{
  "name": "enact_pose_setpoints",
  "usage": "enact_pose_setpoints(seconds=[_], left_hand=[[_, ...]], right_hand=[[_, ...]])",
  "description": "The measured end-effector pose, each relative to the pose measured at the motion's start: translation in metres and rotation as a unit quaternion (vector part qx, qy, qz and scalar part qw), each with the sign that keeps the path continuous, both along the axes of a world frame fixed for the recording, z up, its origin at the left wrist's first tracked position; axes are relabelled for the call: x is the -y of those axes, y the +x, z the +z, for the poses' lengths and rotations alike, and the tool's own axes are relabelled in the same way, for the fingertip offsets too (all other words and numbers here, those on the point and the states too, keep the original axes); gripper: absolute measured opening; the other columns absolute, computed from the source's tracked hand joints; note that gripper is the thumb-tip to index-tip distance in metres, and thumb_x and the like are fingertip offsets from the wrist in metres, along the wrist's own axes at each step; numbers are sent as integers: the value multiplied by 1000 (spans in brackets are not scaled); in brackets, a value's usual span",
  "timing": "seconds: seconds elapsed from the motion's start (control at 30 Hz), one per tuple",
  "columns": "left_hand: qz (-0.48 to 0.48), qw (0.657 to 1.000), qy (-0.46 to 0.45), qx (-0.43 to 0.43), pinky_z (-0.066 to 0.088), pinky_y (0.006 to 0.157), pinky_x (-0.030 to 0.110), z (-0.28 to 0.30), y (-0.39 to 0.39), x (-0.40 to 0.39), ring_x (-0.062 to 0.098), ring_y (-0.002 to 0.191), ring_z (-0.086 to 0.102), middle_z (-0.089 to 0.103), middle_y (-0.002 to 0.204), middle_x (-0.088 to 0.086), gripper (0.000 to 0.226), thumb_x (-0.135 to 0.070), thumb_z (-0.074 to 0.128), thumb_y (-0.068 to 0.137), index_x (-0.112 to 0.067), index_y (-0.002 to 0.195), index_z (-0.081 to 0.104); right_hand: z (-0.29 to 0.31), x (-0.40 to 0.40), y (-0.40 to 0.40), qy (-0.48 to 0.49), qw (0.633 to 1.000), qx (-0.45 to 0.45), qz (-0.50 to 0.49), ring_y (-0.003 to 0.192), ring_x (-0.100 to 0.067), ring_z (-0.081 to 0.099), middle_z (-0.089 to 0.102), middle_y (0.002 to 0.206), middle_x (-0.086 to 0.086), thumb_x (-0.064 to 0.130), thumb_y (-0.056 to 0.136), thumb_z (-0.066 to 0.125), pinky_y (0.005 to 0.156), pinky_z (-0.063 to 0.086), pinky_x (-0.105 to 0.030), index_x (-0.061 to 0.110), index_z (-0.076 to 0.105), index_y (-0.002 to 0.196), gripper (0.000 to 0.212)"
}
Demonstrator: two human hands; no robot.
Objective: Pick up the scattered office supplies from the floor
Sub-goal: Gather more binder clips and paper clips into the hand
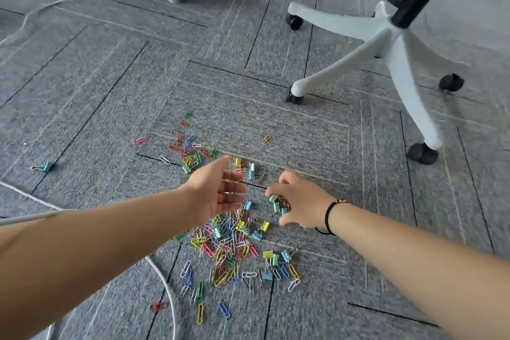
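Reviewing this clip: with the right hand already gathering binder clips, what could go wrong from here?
The right hand pinches several binder clips loosely; some may drop back. The lone blue clip far to the left and the red paper clip near the white cable could be overlooked. The open left hand holds nothing.

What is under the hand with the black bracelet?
Under the right hand, green and blue binder clips show, pinched by its fingers, above the grey carpet. Whatever else lies beneath the palm is covered.
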State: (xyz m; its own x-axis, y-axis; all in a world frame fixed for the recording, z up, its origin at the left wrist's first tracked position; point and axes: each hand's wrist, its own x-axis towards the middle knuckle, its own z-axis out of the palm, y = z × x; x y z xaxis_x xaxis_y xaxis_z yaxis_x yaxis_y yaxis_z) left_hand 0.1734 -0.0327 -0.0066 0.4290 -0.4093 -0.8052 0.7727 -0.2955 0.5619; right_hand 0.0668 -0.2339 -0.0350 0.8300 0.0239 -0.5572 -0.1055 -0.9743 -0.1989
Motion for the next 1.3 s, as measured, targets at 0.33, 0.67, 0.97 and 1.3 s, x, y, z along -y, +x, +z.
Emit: enact_pose_setpoints(seconds=[0.33,0.67,0.97,1.3], left_hand=[[15,998,-39,-41,56,74,39,-8,-12,2,27,79,64,68,92,15,56,-57,38,103,-6,110,61],[65,988,-90,-107,58,88,47,-18,-19,-1,34,90,67,68,105,22,70,-68,38,98,-4,118,60],[54,990,-75,-107,59,91,46,-16,-24,3,36,99,69,69,122,27,74,-66,36,100,-2,126,61],[88,977,-141,-134,55,90,42,-9,-12,-5,32,86,71,71,98,21,48,-38,36,107,1,120,62]], right_hand=[[-1,-10,11,35,997,-45,-53,80,-19,54,42,102,1,18,85,66,71,54,-36,32,47,102,29],[20,-4,14,135,971,21,-194,64,-8,53,62,89,6,18,82,77,55,42,-23,18,66,93,16],[37,-5,19,187,950,71,-239,68,-15,65,68,78,2,6,83,73,62,53,-27,20,69,82,15],[66,-31,36,313,908,138,-241,63,-11,69,72,74,3,25,88,74,65,60,-31,22,75,92,5]])
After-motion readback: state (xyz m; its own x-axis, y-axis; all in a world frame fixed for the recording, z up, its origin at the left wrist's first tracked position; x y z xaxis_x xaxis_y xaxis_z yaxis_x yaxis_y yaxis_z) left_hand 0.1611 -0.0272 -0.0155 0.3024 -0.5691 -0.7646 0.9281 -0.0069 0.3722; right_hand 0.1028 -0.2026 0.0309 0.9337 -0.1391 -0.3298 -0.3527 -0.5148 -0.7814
